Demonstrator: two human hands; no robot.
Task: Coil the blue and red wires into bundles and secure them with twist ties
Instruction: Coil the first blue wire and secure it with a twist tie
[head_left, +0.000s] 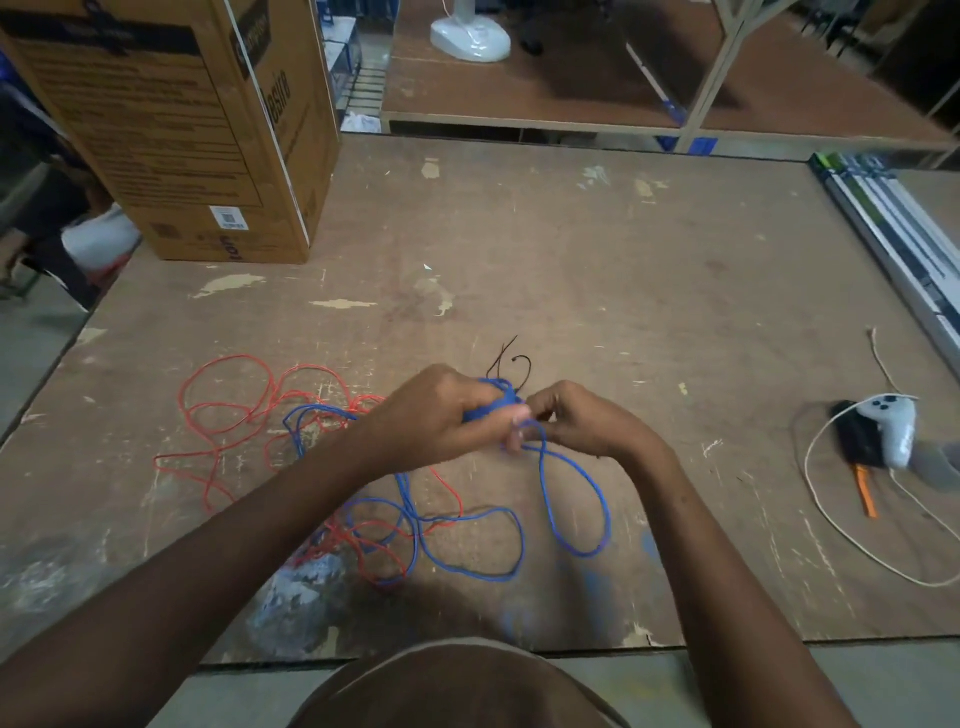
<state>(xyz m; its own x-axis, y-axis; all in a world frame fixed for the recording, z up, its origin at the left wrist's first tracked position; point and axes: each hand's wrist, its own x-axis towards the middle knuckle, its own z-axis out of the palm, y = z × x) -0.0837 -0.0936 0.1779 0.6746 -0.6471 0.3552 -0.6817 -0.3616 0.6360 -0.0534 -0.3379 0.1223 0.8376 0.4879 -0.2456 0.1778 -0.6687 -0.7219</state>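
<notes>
My left hand (441, 415) is closed around a small coil of the blue wire (574, 499) above the table's middle. Right beside it, my right hand (582, 421) pinches the same blue wire at the coil. Loose blue loops hang from the hands and trail over the table towards me. The red wire (228, 410) lies uncoiled in wide loops to the left, tangled with the blue one under my left forearm. Thin black twist ties (511, 364) lie just behind my hands.
A large cardboard box (176, 130) stands at the back left of the worn brown table (623, 291). At the right lie a white controller (891, 426), an orange-handled tool (865, 493) and a white cord (852, 535). Long flat packages (898, 234) lie along the right edge.
</notes>
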